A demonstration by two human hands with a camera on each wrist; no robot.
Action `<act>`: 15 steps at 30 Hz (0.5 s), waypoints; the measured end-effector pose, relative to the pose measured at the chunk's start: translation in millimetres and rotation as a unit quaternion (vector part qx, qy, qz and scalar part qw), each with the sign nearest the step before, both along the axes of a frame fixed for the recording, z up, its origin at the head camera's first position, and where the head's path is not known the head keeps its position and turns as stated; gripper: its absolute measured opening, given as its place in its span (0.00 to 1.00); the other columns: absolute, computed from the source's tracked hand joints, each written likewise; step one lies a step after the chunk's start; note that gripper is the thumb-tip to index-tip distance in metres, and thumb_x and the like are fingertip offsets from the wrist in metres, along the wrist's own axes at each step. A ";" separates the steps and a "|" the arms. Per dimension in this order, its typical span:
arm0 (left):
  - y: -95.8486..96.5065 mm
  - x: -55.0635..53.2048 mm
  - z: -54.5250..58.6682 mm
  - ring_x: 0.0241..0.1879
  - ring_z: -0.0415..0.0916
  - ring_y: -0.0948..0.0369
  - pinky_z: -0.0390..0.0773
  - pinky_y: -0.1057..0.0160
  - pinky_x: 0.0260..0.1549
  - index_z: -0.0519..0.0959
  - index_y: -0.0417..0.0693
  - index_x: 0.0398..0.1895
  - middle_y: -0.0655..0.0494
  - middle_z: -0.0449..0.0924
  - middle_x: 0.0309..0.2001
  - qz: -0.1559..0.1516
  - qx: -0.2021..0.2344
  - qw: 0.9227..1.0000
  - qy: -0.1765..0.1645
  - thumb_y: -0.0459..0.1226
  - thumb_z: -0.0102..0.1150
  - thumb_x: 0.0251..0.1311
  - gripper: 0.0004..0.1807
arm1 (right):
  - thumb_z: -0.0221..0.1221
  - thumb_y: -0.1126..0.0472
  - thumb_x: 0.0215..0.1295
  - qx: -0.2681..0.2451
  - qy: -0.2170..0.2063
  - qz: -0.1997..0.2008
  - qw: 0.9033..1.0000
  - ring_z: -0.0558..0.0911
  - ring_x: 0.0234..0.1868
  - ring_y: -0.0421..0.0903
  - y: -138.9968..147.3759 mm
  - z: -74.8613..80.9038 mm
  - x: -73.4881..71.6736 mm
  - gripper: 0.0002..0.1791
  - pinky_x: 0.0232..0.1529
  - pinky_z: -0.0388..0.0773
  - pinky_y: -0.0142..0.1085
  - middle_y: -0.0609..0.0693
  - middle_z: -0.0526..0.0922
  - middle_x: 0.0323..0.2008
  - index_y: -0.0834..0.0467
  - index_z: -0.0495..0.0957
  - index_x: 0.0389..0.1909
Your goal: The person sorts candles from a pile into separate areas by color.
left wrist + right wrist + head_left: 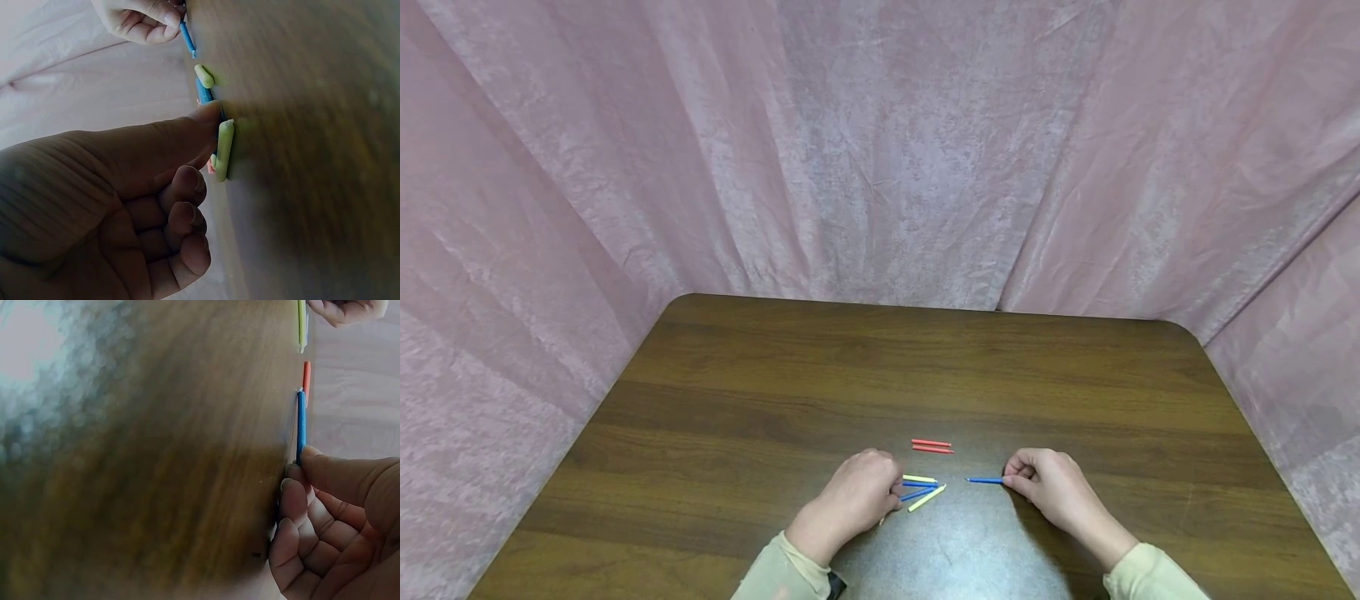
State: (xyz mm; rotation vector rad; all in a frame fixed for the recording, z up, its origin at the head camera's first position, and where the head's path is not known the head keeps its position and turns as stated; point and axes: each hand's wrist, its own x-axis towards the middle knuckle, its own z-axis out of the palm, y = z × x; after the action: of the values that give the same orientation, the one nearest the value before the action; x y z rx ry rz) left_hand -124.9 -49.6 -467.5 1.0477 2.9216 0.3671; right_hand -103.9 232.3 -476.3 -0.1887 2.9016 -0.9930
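Observation:
My right hand pinches the rear end of a blue candle between thumb and forefinger, its wick pointing left; the right wrist view shows this blue candle low along the tabletop. My left hand has thumb and forefinger on another blue candle, pinching it near its left end. Beside it lie a further blue candle and a yellow candle. A slanted yellow candle is just nearer to me. Close under the left hand, one more yellow candle shows, mostly hidden from the head view.
Two red candles lie side by side beyond the hands. Everything rests on a brown wood-grain table with rounded far corners. Pink curtains hang behind and at both sides.

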 end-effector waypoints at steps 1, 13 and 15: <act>0.0 0.1 0.2 0.20 0.60 0.66 0.65 0.64 0.22 0.64 0.57 0.11 0.67 0.59 0.17 0.000 0.000 1.000 0.001 0.37 0.73 0.41 0.23 | 0.69 0.64 0.54 0.000 0.001 0.001 1.000 0.68 0.20 0.31 0.1 0.0 0.0 0.10 0.26 0.66 0.31 0.36 0.74 0.18 0.49 0.78 0.22; -1.1 1.6 -0.2 0.19 0.61 0.65 0.65 0.64 0.21 0.63 0.57 0.09 0.67 0.59 0.15 -0.003 -0.008 1.000 0.016 0.37 0.72 0.41 0.23 | 0.69 0.64 0.53 0.006 0.002 0.002 1.000 0.69 0.20 0.31 -0.3 0.3 -0.4 0.10 0.27 0.67 0.31 0.36 0.75 0.18 0.49 0.78 0.22; -1.3 1.5 -0.6 0.18 0.61 0.65 0.66 0.64 0.21 0.64 0.57 0.09 0.67 0.59 0.15 -0.005 -0.009 1.000 0.020 0.36 0.71 0.41 0.22 | 0.69 0.64 0.53 0.006 0.001 0.002 1.000 0.69 0.21 0.31 -0.5 0.2 -0.4 0.10 0.28 0.67 0.31 0.36 0.75 0.19 0.49 0.78 0.22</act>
State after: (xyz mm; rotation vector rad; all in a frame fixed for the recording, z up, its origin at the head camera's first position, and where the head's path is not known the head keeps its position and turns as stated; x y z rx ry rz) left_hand -123.3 -50.9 -468.1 1.0798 2.9479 0.3233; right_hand -104.2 231.9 -476.1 -0.1943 2.9083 -0.9739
